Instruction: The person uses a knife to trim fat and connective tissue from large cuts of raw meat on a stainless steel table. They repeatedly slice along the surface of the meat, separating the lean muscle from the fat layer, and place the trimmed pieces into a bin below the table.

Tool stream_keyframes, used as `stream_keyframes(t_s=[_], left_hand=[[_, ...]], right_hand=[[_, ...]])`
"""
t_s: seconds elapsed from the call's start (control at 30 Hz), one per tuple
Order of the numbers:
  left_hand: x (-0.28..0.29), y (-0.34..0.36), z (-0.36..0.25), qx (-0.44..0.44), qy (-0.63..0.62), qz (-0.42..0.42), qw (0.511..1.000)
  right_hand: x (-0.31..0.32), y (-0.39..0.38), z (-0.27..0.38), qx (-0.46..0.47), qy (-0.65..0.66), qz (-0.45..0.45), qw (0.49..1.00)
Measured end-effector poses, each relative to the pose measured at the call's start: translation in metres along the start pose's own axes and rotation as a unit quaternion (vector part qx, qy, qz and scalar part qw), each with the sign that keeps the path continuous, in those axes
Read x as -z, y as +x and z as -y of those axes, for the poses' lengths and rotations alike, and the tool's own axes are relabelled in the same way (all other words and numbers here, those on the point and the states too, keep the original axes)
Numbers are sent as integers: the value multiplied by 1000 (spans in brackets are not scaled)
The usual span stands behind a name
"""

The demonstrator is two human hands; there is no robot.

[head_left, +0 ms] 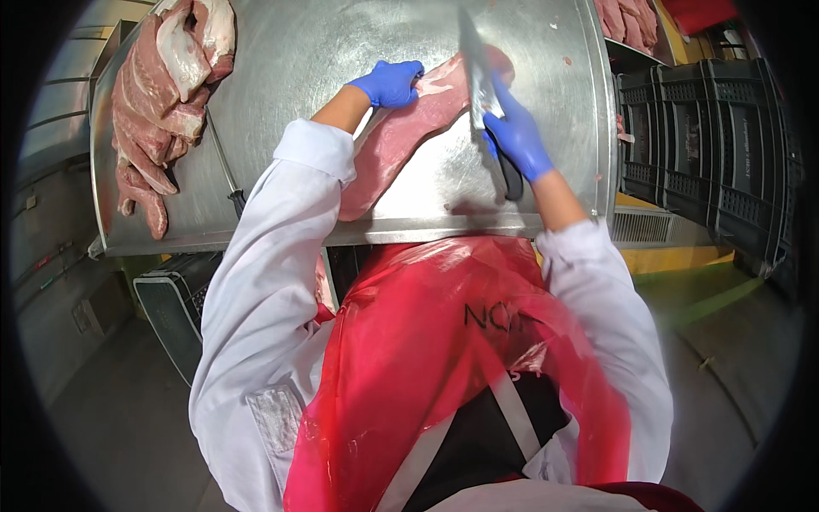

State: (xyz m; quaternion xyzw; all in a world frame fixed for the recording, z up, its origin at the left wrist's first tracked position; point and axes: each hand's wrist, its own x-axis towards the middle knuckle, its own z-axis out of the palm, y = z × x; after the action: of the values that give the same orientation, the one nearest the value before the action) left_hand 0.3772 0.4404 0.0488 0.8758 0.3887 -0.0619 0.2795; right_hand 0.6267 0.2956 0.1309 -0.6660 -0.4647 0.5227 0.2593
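Note:
A long, pale pink piece of meat (401, 141) lies slantwise on the metal table (307, 51), its near end by the front edge. My left hand (391, 84), in a blue glove, is closed on the upper left edge of the meat, where a whitish strip of fat shows. In my right hand (519, 141), also gloved in blue, is a knife (474, 72) with a dark handle. Its broad blade points away from me and passes over the far end of the meat; whether it touches the meat I cannot tell. The blade is slightly blurred.
Several cuts of meat (162, 94) are heaped at the table's left side. A sharpening steel (223, 158) with a black handle lies beside them. Black crates (708, 145) stand off the right edge, with more meat (630, 24) at the far right. Another crate (171, 316) sits below left.

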Motion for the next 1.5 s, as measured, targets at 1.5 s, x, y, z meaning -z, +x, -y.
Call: stream_keyframes(t_s=[1.5], left_hand=[[103, -73, 83, -8, 145, -124, 982]], right_hand=[[-96, -115, 24, -139, 35, 172, 974]])
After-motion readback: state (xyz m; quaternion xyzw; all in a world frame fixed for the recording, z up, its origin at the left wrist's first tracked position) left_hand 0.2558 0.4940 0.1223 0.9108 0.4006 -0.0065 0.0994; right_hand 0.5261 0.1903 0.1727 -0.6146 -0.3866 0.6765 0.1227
